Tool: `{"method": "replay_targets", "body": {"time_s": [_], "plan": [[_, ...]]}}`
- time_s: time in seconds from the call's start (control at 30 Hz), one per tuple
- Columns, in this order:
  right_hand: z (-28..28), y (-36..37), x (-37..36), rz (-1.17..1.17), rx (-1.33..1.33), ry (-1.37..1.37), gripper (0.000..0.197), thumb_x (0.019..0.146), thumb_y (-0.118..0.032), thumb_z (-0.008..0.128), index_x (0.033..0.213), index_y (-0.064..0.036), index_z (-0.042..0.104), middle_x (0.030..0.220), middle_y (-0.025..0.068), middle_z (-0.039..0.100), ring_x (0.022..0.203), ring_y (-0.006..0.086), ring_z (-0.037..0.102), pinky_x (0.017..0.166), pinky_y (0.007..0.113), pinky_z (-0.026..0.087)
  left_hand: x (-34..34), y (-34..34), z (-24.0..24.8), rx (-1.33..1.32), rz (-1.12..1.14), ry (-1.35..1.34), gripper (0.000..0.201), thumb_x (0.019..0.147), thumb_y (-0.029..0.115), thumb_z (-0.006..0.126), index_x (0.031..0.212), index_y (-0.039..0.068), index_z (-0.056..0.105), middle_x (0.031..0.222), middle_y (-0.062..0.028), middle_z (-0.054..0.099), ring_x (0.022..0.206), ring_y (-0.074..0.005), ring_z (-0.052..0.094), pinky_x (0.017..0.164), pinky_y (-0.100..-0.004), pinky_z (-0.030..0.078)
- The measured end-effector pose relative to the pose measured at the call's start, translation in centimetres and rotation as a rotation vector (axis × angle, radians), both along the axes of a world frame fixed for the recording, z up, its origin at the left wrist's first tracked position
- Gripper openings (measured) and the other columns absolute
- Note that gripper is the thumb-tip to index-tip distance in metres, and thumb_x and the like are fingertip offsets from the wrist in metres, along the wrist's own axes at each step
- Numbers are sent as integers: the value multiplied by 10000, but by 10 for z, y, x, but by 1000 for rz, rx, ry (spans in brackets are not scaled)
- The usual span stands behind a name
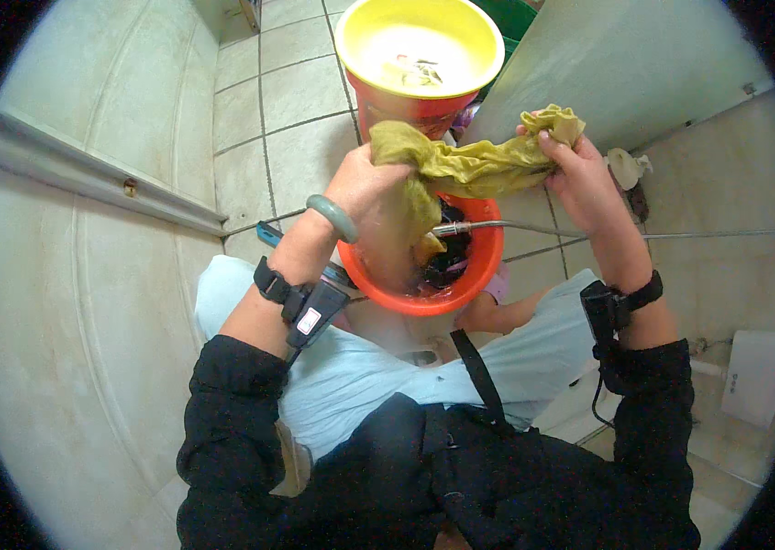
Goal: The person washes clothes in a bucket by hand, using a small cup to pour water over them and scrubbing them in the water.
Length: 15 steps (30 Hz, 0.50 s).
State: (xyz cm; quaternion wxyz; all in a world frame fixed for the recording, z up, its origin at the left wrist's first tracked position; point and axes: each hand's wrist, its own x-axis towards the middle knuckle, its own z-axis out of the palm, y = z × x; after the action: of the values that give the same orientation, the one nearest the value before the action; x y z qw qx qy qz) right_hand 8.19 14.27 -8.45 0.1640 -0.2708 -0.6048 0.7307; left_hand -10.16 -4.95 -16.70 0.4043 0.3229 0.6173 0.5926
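Observation:
A wet-looking yellow-green cloth (484,165) is stretched between my two hands above an orange-red basin (490,270). My left hand (367,188), with a pale green bangle at the wrist, is closed around the bunched left part, and some of the cloth hangs down toward the basin. At the other end, my right hand (585,179) grips a gathered bunch between thumb and fingers. Dark fabric (447,261) lies in the basin. A metal hose (534,226) comes in from the right, its nozzle end over the basin. Mist blurs the basin's left side.
Beyond the cloth, a yellow basin (351,60) with scraps in it rests on a red bucket (387,108). Light wall panels (76,275) stand close on the left. A pale panel (626,64) rises at the far right. A white box (758,376) is at right.

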Motion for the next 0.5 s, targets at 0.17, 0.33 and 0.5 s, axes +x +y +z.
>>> {"method": "replay_targets", "body": {"time_s": [0.17,0.33,0.5], "plan": [[-33,-6,-6,111,145,10,296,919,-178,518,1180,-45,476,1139,56,562,1073,151,521,923,316,422,-3,10,11,215,31,-88,386,805,105,590,1170,4,512,1093,-71,595,986,-166,572,876,-308,457],[-139,-13,-18,384,682,-157,398,799,-28,505,1195,-66,498,1074,113,584,1025,230,559,916,345,429,-7,18,-15,-92,-120,447,401,774,93,584,1159,3,513,1082,-138,615,1021,-230,579,888,-334,443],[-217,-42,-15,650,1494,-681,657,664,-193,726,1251,-151,432,1252,139,441,1105,334,464,857,439,434,4,18,-13,-483,-296,719,291,770,100,545,1050,24,567,1004,-229,615,970,-360,585,839,-395,462]]}}
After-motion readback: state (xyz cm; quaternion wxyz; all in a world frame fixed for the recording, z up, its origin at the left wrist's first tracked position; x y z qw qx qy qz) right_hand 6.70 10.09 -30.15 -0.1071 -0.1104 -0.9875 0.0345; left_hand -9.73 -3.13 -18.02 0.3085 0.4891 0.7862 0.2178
